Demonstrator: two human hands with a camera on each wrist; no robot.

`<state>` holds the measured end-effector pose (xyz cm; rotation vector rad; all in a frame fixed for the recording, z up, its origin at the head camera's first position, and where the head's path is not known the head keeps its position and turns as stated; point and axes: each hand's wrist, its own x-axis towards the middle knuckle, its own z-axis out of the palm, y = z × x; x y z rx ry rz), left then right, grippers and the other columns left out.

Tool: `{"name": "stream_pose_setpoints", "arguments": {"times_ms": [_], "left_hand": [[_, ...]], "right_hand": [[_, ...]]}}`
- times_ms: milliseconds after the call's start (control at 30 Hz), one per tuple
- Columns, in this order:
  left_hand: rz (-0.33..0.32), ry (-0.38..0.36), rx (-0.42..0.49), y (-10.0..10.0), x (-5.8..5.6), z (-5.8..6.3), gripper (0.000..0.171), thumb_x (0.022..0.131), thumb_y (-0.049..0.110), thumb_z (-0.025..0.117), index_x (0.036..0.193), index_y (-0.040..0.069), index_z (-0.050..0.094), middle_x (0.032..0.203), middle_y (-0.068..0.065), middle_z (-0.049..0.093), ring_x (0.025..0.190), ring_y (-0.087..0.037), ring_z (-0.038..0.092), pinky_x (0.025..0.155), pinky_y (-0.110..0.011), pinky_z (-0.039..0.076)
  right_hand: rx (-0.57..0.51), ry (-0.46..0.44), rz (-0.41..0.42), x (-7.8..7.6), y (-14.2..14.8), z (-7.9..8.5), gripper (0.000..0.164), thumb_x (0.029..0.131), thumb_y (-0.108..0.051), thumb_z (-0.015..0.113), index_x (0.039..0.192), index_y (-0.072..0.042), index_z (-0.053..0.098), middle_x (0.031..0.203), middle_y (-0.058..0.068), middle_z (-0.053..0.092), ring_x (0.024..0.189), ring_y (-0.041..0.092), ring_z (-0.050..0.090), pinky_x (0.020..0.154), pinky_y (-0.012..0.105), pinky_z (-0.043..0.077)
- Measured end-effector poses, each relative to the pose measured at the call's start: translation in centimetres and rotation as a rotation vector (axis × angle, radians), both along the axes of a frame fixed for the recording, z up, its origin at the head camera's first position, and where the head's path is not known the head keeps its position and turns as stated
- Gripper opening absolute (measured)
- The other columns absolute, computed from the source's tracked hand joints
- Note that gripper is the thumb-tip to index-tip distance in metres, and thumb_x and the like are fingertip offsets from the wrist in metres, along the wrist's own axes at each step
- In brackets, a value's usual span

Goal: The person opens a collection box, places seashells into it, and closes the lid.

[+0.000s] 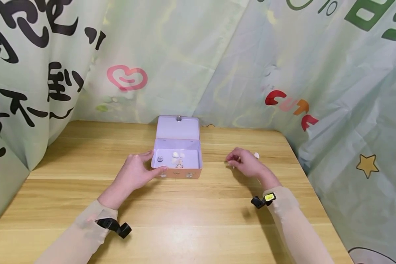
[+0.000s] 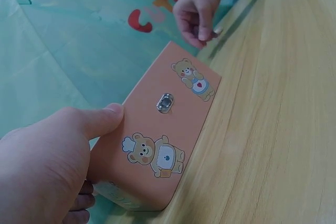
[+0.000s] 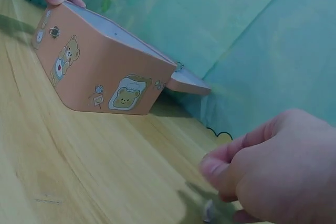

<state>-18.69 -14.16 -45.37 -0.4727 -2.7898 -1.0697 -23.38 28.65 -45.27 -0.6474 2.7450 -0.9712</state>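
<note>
An orange-pink tin box point(image 1: 192, 173) printed with bears stands on the table, its lilac lid point(image 1: 178, 128) raised at the back. My left hand point(image 1: 136, 170) grips its front left corner, thumb on the front wall and fingers along the left side. Inside lie a silvery round piece point(image 1: 160, 158), several small white pieces point(image 1: 175, 154) and a tiny figure-like piece point(image 1: 179, 165). Right of the box, my right hand point(image 1: 245, 163) is low over the table with curled fingers, pinching a small pale piece point(image 3: 208, 211). The fingers mostly hide that piece; its kind is unclear.
Another small white piece point(image 1: 256, 155) lies just beyond my right hand. A printed cloth curtain point(image 1: 171, 73) hangs behind and along both sides of the wooden table point(image 1: 198, 220). The metal clasp point(image 2: 165, 103) is on the box's front.
</note>
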Motion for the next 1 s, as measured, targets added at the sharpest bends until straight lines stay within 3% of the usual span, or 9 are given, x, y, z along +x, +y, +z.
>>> {"name": "stream_pose_setpoints", "arguments": {"times_ms": [267,600,767,1000], "left_hand": [[-0.005,0.022,0.020,0.1,-0.1,-0.2,0.086,0.086,0.050,0.088,0.141,-0.010,0.059,0.142,-0.027,0.057,0.033,-0.004,0.028,0.033,-0.027,0.034],[0.007,0.015,0.011,-0.2,0.1,-0.1,0.088,0.086,0.054,0.087,0.141,-0.010,0.060,0.142,-0.026,0.057,0.033,-0.004,0.030,0.035,-0.028,0.037],[0.000,0.026,0.016,-0.3,0.0,-0.3,0.088,0.086,0.054,0.087,0.140,-0.010,0.060,0.141,-0.027,0.058,0.033,-0.004,0.029,0.036,-0.028,0.037],[-0.004,0.034,0.020,-0.2,-0.2,-0.4,0.086,0.086,0.051,0.088,0.141,-0.009,0.060,0.140,-0.027,0.058,0.034,-0.004,0.028,0.036,-0.029,0.037]], "right_hand": [[0.017,-0.074,0.029,0.4,1.4,-0.4,0.030,0.093,-0.007,0.083,0.119,0.002,0.072,0.108,0.010,0.070,0.099,0.027,0.065,0.090,0.046,0.055],[0.029,-0.060,0.036,0.5,2.1,-0.8,0.009,0.095,-0.001,0.078,0.102,-0.002,0.073,0.091,0.002,0.067,0.084,0.018,0.061,0.075,0.031,0.051],[0.005,-0.063,0.024,0.4,1.4,-0.1,0.006,0.098,0.000,0.073,0.103,-0.004,0.073,0.092,0.002,0.069,0.086,0.019,0.062,0.078,0.033,0.054],[-0.024,-0.001,0.009,-0.3,-0.1,1.8,0.010,0.100,-0.001,0.071,0.109,-0.001,0.075,0.095,0.004,0.071,0.090,0.022,0.063,0.079,0.038,0.054]]}}
